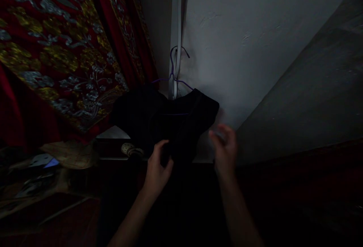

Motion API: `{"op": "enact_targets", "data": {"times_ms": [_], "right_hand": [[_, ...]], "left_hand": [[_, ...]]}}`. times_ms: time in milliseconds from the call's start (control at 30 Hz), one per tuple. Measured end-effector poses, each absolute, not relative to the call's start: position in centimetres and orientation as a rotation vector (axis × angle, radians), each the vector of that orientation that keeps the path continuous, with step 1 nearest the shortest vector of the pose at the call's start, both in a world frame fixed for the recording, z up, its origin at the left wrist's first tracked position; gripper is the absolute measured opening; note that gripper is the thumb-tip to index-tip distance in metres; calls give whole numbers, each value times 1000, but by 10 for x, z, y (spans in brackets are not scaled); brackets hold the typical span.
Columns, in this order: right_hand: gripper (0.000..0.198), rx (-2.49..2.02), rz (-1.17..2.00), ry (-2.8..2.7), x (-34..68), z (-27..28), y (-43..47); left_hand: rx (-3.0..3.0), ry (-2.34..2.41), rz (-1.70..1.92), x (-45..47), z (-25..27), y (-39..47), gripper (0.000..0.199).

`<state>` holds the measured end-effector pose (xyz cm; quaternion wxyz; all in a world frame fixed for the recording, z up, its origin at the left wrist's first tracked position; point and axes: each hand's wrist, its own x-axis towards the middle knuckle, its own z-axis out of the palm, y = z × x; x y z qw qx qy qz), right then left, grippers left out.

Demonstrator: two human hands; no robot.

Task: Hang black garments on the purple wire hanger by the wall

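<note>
A black short-sleeved garment (181, 126) hangs in front of me on a thin purple hanger (185, 84). The hanger's hook is at a white vertical strip. My left hand (158, 165) is at the lower front of the garment, thumb and fingers apart in a curve. Dark cloth shows between them; whether they touch it is hard to make out. To the right of the garment, my right hand (226, 150) is raised with curled fingers and a gap between thumb and forefinger. It appears apart from the cloth, and nothing shows in it. The picture is very dark.
Red cloth with gold and silver embroidery (65, 47) hangs at the left. The white strip (175, 20) runs down the pale wall (235, 47). A light clog-like shoe (132, 150) lies low behind the garment. Bags and papers (42, 160) are piled at lower left.
</note>
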<state>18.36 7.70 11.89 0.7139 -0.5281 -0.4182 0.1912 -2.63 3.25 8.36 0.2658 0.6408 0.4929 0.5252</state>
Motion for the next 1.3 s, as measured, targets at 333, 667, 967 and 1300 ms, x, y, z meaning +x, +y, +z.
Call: {"op": "enact_targets", "data": {"times_ms": [333, 667, 967, 1300], "right_hand": [[38, -1182, 1096, -1336, 96, 82, 30], [42, -1137, 1370, -1077, 105, 103, 22], [39, -1112, 1506, -1000, 99, 133, 52], [21, -941, 1203, -968, 112, 239, 127]], "left_hand": [[1269, 1352, 1589, -11, 57, 14, 26], [1598, 1371, 1515, -12, 77, 9, 13], [1620, 1392, 1533, -6, 56, 21, 11], [1715, 1319, 1282, 31, 30, 39, 17]]}}
